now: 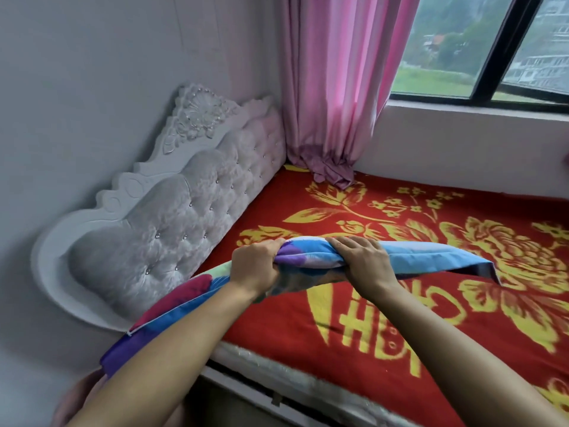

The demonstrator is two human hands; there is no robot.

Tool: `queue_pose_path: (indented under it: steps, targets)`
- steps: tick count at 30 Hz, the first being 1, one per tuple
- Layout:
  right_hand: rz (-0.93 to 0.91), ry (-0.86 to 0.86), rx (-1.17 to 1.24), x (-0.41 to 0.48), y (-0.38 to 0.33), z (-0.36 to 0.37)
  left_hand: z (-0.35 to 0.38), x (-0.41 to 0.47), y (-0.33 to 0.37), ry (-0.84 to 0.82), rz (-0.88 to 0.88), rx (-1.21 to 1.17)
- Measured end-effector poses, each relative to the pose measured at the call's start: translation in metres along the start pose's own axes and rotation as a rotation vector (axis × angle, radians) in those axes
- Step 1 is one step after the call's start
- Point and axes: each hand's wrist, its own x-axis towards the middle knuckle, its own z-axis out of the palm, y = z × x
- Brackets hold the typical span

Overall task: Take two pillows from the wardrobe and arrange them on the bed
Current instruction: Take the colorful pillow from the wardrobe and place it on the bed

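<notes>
I've got both hands, left hand (257, 266) and right hand (361, 260), fingers clamped on the pillow (308, 266), its long axis running across the bed (400, 318) near the headboard (172, 217).

Soft daylight comes in from the window (480, 47) at the upper right, so the room is evenly bright. The wall (77, 72) looks grey, with a weak shadow under the headboard (160, 217). Straight lines bend near the edges, and the lower corners are slightly blurred.
</notes>
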Motion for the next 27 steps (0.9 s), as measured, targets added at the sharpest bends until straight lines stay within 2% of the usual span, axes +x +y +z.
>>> queue_pose_path:
  steps: [6, 11, 17, 23, 25, 27]
  targets:
    - [-0.031, -0.024, 0.074, 0.1, 0.04, 0.053, 0.037, 0.087, -0.027, -0.101, -0.124, 0.014]
    - [-0.095, 0.007, 0.114, 0.171, 0.052, 0.088, 0.06, 0.133, -0.057, -0.045, -0.225, 0.018]
    - [-0.059, 0.068, 0.119, 0.23, 0.053, 0.128, 0.095, 0.179, -0.102, -0.023, -0.367, -0.08]
    - [0.307, 0.169, 0.209, 0.265, 0.046, 0.181, 0.146, 0.233, -0.146, -0.095, -0.498, -0.297]
    - [0.461, 0.204, 0.322, 0.274, 0.044, 0.201, 0.168, 0.253, -0.164, -0.142, -0.527, -0.41]
    - [0.659, 0.153, 0.461, 0.282, 0.041, 0.222, 0.188, 0.273, -0.183, -0.207, -0.573, -0.53]
